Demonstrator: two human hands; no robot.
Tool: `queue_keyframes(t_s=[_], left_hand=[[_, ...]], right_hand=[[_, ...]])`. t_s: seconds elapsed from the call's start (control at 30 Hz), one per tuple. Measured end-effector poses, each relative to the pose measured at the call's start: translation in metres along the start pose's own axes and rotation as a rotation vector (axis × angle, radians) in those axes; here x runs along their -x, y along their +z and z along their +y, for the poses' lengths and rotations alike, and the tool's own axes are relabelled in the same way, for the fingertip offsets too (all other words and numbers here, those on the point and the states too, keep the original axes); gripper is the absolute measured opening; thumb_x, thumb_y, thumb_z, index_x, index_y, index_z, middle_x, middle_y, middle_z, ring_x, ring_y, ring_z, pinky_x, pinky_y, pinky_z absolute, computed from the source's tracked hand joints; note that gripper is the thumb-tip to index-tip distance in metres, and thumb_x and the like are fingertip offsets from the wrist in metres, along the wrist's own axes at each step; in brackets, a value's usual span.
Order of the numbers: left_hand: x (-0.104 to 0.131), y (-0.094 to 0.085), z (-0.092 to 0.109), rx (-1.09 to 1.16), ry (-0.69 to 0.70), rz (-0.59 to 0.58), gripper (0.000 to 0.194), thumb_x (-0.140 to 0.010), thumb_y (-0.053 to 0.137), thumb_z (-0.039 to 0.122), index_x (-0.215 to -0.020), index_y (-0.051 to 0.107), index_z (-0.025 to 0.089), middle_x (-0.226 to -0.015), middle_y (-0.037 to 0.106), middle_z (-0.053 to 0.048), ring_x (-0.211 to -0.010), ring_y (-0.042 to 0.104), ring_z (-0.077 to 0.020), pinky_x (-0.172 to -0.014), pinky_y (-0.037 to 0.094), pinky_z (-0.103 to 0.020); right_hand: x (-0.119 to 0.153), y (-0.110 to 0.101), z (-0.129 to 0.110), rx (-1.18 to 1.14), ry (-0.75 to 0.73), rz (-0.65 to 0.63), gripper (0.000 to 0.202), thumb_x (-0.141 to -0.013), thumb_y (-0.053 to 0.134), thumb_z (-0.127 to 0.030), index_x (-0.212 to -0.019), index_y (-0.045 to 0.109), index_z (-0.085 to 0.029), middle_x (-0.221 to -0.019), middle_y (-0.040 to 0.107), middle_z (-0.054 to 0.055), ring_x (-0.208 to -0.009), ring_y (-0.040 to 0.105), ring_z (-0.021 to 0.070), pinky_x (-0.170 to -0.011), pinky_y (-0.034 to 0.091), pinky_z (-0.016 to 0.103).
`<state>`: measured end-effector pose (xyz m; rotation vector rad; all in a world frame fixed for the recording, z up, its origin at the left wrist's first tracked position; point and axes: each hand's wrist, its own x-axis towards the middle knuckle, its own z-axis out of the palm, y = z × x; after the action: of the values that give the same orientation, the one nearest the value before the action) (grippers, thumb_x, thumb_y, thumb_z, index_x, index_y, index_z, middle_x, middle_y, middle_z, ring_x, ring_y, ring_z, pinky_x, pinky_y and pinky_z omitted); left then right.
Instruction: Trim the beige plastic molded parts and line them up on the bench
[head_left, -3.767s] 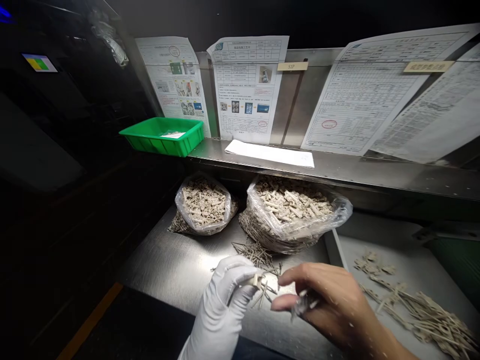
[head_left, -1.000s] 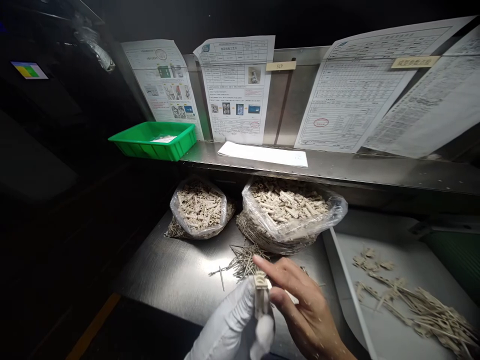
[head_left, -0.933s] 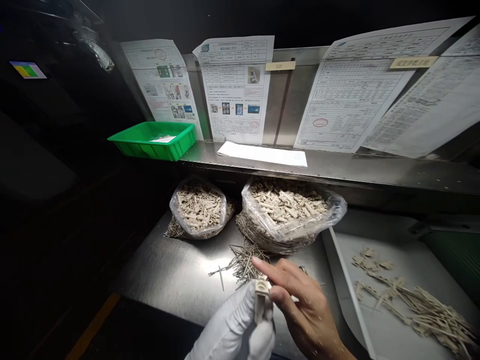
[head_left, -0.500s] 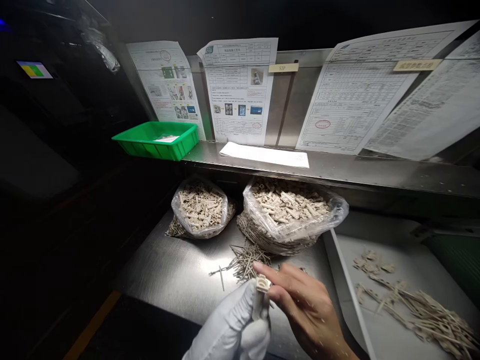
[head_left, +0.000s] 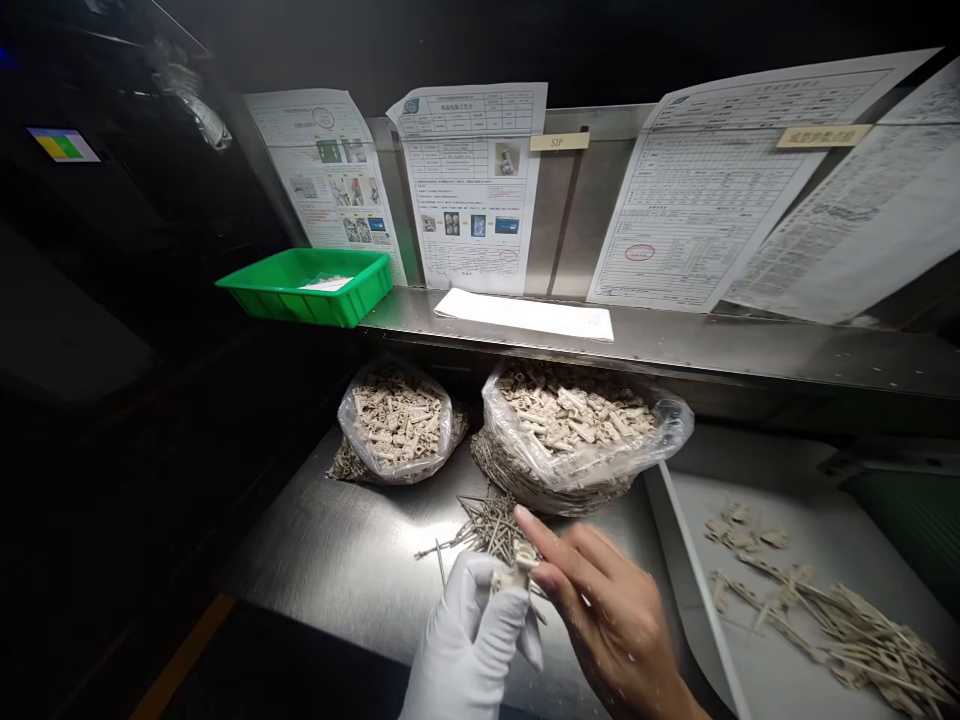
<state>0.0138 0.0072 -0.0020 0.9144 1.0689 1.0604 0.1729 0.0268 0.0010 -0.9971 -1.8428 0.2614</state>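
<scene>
My left hand (head_left: 472, 640), in a white glove, holds a small beige plastic part (head_left: 517, 572) upright at the lower middle, its fingers closed round the lower portion. My bare right hand (head_left: 611, 610) is at the part's right side. Its thumb and a curled finger close on the upper end, while its index finger stretches forward past it. My fingers hide much of the part. Just beyond both hands, a pile of thin metal pins (head_left: 487, 525) lies on the steel table (head_left: 330, 560).
Behind the pins stand two clear bags of beige parts, a smaller left bag (head_left: 352, 445) and a larger right bag (head_left: 559, 465). A grey tray (head_left: 694, 600) at right holds beige scraps. The shelf above carries a green bin (head_left: 300, 300) and folded paper (head_left: 525, 314); printed sheets (head_left: 472, 190) hang behind.
The beige part has tilted in my left hand, whose fingers have shifted around it and opened out somewhat. My right hand stays beside it, nearly in place. The view has moved slightly.
</scene>
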Motion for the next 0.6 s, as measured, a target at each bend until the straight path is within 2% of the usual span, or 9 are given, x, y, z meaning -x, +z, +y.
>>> queue_keyframes(t_s=[0.1,0.17,0.3,0.47,0.6], left_hand=[[0.0,0.004,-0.004,-0.011,0.06,0.041,0.05,-0.088,0.07,0.07,-0.08,0.056,0.022,-0.056,0.066,0.005,-0.046,0.045,-0.0077,-0.06,0.044,-0.025],[0.0,0.005,-0.005,-0.017,0.077,0.059,0.05,-0.088,0.069,0.07,-0.08,0.056,0.022,-0.056,0.066,0.005,-0.049,0.052,-0.0097,-0.065,0.047,-0.027],[0.003,0.004,-0.003,-0.156,0.129,0.123,0.049,-0.091,0.065,0.069,-0.08,0.061,0.022,-0.06,0.063,0.004,-0.058,0.057,-0.0119,-0.064,0.044,-0.026],[0.006,-0.005,-0.005,-0.409,0.332,0.192,0.038,-0.1,0.058,0.06,-0.086,0.064,0.025,-0.072,0.062,0.004,-0.065,0.055,-0.0147,-0.068,0.041,-0.029],[0.006,-0.011,-0.008,-0.489,0.329,0.169,0.036,-0.102,0.056,0.056,-0.086,0.062,0.025,-0.076,0.062,0.002,-0.071,0.058,-0.0171,-0.065,0.04,-0.029]], right_hand=[[0.0,-0.002,0.001,0.085,-0.069,-0.004,0.04,-0.108,0.057,-0.023,-0.147,0.061,-0.018,-0.076,0.058,0.002,-0.067,0.053,0.0161,-0.06,0.044,0.027],[0.0,-0.004,0.002,0.108,-0.088,-0.02,0.038,-0.107,0.058,-0.02,-0.145,0.062,-0.018,-0.074,0.058,0.001,-0.066,0.053,0.0162,-0.059,0.043,0.027],[-0.001,-0.008,0.002,0.122,-0.107,-0.036,0.039,-0.108,0.056,-0.021,-0.147,0.06,-0.018,-0.075,0.059,0.002,-0.067,0.053,0.0165,-0.059,0.043,0.027],[-0.009,-0.011,-0.001,0.232,-0.155,-0.045,0.04,-0.109,0.055,-0.027,-0.147,0.06,-0.017,-0.073,0.058,0.002,-0.066,0.05,0.0175,-0.058,0.041,0.028],[-0.013,-0.012,-0.002,0.268,-0.187,-0.05,0.034,-0.108,0.058,-0.025,-0.139,0.066,-0.015,-0.07,0.056,0.001,-0.063,0.049,0.0164,-0.056,0.039,0.028]])
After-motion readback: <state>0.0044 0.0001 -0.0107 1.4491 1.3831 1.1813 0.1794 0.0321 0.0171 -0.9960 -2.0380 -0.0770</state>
